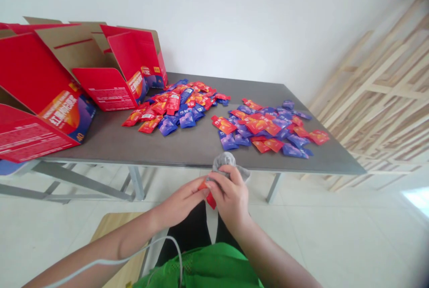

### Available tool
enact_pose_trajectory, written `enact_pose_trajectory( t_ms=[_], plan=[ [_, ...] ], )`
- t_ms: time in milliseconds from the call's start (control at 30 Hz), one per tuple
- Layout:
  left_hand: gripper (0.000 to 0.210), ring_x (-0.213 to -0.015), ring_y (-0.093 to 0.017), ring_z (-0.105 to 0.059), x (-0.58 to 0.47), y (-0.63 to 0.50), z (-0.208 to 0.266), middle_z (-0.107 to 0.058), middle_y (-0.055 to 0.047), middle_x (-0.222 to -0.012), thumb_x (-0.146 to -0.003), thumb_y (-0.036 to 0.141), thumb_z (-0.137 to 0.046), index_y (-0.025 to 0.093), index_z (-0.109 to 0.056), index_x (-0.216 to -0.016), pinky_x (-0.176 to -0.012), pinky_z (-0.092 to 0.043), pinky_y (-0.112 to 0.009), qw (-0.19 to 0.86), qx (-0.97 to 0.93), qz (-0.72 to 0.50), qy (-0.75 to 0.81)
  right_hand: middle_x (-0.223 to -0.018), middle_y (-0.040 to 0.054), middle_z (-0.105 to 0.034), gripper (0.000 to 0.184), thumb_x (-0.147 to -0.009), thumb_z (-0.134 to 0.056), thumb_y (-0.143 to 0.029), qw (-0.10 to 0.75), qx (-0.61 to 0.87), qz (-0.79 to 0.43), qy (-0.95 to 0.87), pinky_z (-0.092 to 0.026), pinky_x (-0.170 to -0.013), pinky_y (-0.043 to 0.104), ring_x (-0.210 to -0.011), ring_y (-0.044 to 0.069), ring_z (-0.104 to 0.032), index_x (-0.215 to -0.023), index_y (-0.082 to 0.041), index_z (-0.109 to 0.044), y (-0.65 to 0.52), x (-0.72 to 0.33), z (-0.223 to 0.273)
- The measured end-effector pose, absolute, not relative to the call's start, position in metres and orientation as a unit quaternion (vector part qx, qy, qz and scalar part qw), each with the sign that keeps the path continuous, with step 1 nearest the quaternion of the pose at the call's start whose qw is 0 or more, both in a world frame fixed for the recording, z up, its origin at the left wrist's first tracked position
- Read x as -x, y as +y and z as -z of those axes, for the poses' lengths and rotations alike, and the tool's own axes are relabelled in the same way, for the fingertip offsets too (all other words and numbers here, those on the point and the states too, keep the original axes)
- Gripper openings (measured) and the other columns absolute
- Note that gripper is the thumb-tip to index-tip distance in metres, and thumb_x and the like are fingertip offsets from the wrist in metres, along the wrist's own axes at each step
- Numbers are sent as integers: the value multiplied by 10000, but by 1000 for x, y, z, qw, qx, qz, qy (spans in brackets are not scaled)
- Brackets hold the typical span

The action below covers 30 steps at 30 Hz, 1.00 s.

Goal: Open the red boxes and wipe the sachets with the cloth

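Close to the table's front edge, my left hand pinches a red sachet, mostly covered by my fingers. My right hand grips a grey cloth and presses it against the same sachet. A loose corner of the cloth hangs out to the right. Beyond my hands lies a pile of red and purple sachets. Farther left is a second pile of sachets, also red and blue-purple.
Red printed cartons with raised flaps stand along the left of the grey table. A wooden slatted frame leans at the right. Below left is a wooden stool or board. A white cable crosses my left forearm.
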<state>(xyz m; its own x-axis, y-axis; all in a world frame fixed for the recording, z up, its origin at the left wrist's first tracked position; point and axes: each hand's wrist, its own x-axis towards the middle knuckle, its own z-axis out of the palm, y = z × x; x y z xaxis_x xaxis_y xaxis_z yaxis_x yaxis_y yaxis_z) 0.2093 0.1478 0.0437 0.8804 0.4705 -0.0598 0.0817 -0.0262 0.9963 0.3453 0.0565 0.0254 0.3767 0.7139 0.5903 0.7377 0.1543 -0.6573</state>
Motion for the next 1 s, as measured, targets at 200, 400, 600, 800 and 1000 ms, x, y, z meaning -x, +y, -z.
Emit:
enact_pose_trajectory(
  t_ms=[200, 400, 600, 800, 1000],
  plan=[
    [318, -974, -235, -619, -203, 148, -31, -707, -58, -1046, -914, 438, -569, 186, -683, -1069, -906, -469, -345, 702, -678, -50, 212, -909, 66, -661, 314, -939, -511, -412, 510, 733, -53, -448, -499, -731, 291, -825, 191, -638, -825, -212, -726, 68, -401, 5],
    [367, -1024, -226, -663, -238, 193, -14, -698, -98, -1163, -898, 433, -591, 195, -604, -1177, -930, -495, -375, 774, -566, -166, 227, -815, 49, -663, 376, -922, -483, -457, 572, 749, -76, -326, -465, -759, 306, -803, 202, -612, -755, -191, -689, 50, -433, 12],
    [461, -954, -248, -669, -335, 260, -20, -717, -99, -983, -939, 524, -409, 153, -681, -980, -833, -519, -365, 446, -848, -180, 222, -827, 44, -654, 372, -921, -503, -464, 590, 736, -80, -322, -455, -741, 296, -803, 197, -606, -745, -197, -692, 51, -428, 7],
    [344, -1047, -348, -605, -354, 284, -12, -667, -151, -929, -825, 490, -642, 152, -684, -779, -947, -441, -437, 251, -894, -202, 312, -833, 45, -655, 366, -926, -503, -456, 592, 734, -94, -320, -456, -749, 294, -816, 198, -604, -752, -201, -699, 53, -430, 6],
    [526, -1240, -365, -512, -304, 305, -13, -544, -234, -1333, -940, 396, -500, 76, -500, -1358, -1047, -379, -470, 120, -884, -240, 383, -819, 40, -656, 359, -900, -540, -482, 592, 724, -125, -332, -461, -743, 292, -804, 196, -604, -738, -201, -693, 58, -427, 6]
  ],
)
